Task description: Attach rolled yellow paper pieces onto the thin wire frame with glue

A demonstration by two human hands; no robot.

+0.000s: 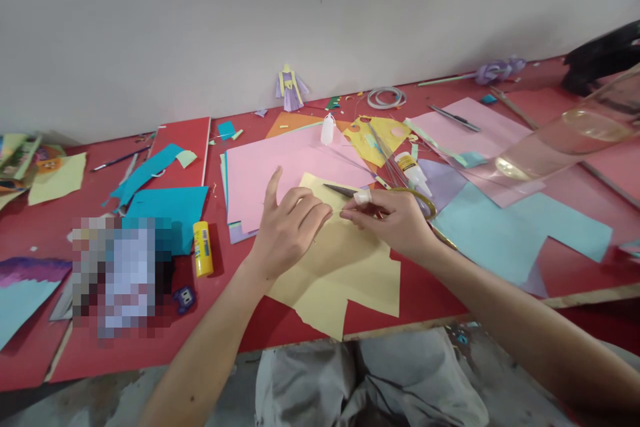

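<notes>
Scissors [338, 189] grasped in right hand [395, 223] met yellow paper [340, 273] that unclenched left hand [287, 230] pressed to bench [425, 293]; cutting step, seemingly needing a steady sheet.

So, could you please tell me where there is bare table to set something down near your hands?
Bare red table lies along the front edge, right of the yellow sheet, and between that sheet and the glue stick. Behind the left hand and the right hand with scissors, pink sheets crowd it.
</notes>
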